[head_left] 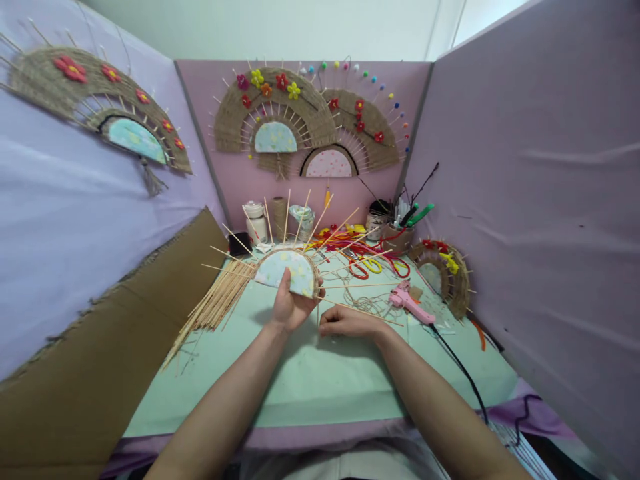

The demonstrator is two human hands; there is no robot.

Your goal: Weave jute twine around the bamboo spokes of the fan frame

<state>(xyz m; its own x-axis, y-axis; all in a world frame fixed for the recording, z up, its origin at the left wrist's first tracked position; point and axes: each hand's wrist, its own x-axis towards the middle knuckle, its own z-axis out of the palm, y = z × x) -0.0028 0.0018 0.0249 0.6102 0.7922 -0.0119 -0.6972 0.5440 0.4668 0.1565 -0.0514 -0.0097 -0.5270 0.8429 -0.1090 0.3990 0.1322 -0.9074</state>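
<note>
Cloth of pale green point(335, 393) lies under my arms. My right hand point(350, 322) is curled up small, with its fingertips pinching a thin string point(318, 313) that comes down from the fan. My left hand point(290, 308) holds that half-round fan point(280, 268) up over the table, thumb on its flowery front and fingers behind. Thin sticks point(304, 217) poke out all around its curved edge. To the left lies a pile of loose sticks point(217, 293). To the right is a pink glue gun point(411, 303), near some tangled twine point(363, 301). Farther back are red and yellow scissors point(373, 265) and a white jar point(256, 223). Big fans with bright flowers point(280, 82) hang on the pink wall point(200, 77).
</note>
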